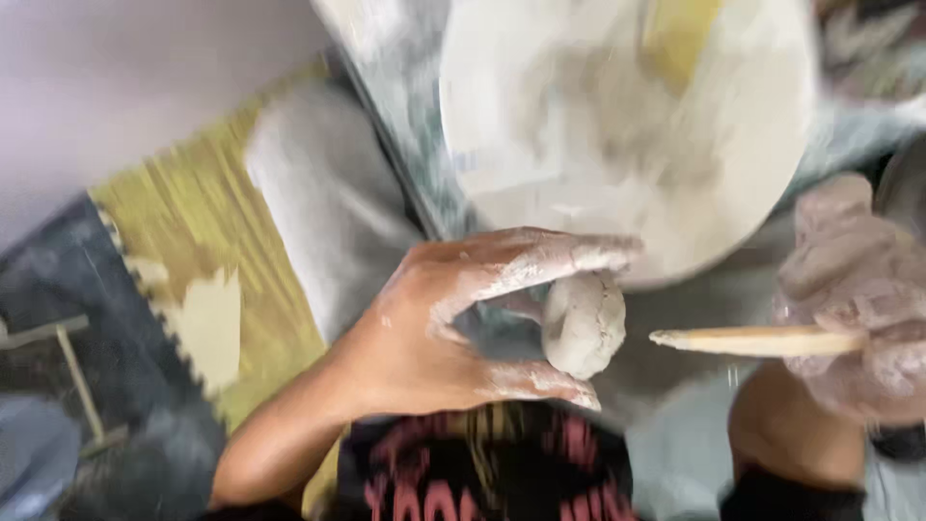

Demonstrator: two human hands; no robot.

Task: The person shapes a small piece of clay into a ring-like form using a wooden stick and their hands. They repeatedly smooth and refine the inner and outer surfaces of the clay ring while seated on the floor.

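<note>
Fingers point(579, 259) of left hand point(434, 333) are curling round a clay lump point(584, 323), thumb below, index over top: clamped on it, held in air just in front of wheel disc point(772, 145).
Right hand point(854, 309), clay-coated, fingers closing tight on a wooden stick point(752, 340); tip is pointing at lump, near but not touching.

Step, by my reading: lump is being readied for tool work, stick coming in from right. Next move likely calls for a steady left pinch, light pressure w/ tip so soft clay isn't gouged or dropped.

Lump: grey, rounded, roughly egg-shaped, matte, faint crease across top; looks damp. Frame is blurring, so fine surface detail can't be told.

Also: pale disc w/ grey smears and a yellow patch point(680, 34) at top; grey trouser leg point(328, 203) at left; yellow mat point(207, 260) underneath.
</note>
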